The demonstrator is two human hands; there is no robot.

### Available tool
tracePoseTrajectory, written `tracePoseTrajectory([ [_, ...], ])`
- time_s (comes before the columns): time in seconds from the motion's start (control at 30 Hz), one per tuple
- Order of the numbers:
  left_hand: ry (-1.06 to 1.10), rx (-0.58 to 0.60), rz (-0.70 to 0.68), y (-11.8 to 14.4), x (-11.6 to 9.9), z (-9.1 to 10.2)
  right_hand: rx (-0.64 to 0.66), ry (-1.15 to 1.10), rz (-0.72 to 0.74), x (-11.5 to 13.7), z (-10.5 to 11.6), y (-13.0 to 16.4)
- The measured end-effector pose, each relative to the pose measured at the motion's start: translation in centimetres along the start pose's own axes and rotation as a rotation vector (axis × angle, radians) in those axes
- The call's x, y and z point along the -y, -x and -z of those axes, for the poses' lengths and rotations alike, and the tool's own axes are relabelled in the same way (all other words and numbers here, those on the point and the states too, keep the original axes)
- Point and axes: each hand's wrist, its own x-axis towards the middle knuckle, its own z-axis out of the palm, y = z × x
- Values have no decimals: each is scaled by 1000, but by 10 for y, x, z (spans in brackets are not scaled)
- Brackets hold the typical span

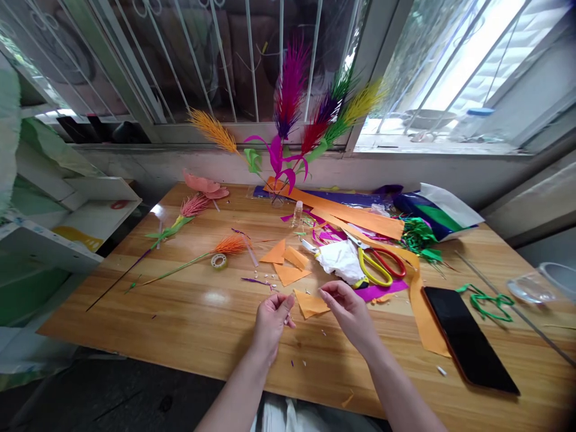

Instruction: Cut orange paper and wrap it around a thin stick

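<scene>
No legible text, label, brand or number anywhere.

A home craft corner: a glossy wooden counter [189, 324] pushed against barred windows [234, 60], strewn with orange paper strips [355, 219], yellow-and-red-handled scissors [378, 264] and a small tape roll [218, 260], with bright feathery paper flowers in a clear glass vase [288, 108].

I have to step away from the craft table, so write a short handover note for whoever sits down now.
Left hand: fingers curled, pinching something small; what it is cannot be told.
Right hand: fingertips at the orange paper piece lying on the table.
Nearby: more orange cut pieces, scissors, tape roll, phone.
Done: two flower stems lie on the left; feathery ones stand in the vase.
Left: loose orange pieces unassembled.
</scene>
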Motion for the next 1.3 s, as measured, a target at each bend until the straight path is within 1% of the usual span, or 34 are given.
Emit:
tracePoseTrajectory([
  [0.17, -384, 42, -132, -13, 7, 1, 36, 130, 103, -1, 0, 1],
  [0.3, -649, 69, -243, -20, 5, 1, 79, 186, 227, 0, 1, 0],
  [0.47, -854, 120, -366, -13, -3, -2, 110, 277, 344, 6, -3, -1],
  [0.67, -925, 157, -411, -10, -6, -2, 127, 401, 404, 10, -7, -3],
  [0.77, -959, 173, -427, -10, -6, -1, 125, 439, 460, 12, -7, -5],
  [0.93, -1028, 167, -452, -8, -4, -1, 207, 459, 542, 13, -6, -6],
  [1.07, -1060, 188, -473, -7, -3, -1, 210, 431, 519, 6, -6, -3],
  [1.2, -1089, 283, -458, -7, -4, -1, 222, 404, 455, 1, -3, 0],
  [1.3, -1064, 321, -452, -6, -6, -1, 232, 377, 408, 0, -1, 1],
])
